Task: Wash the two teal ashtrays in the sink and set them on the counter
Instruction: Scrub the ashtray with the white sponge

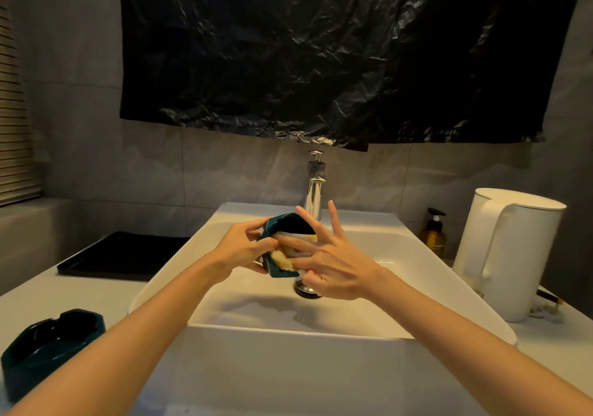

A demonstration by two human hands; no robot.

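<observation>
A teal ashtray [51, 342] waits on the table [106, 290], near left, clear of splashes. Over the sink [288, 330], the left hand [239, 252] grips the other ashtray [278, 221] tipped on edge, so the right hand [337, 271], fingers straight, can press a sponge [282, 260] inside it, just in front of the faucet [314, 191].

Pale counter [80, 293] carries basin [288, 367], teal ashtray [51, 342], black tray [128, 252], white kettle [507, 255], amber bottle [433, 239].

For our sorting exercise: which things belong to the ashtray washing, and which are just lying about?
Job: held ashtray, sponge, sink, tap, counter ashtray, left hand, right hand.
Lying about: kettle, pump bottle, black tray, plastic sheet.
</observation>
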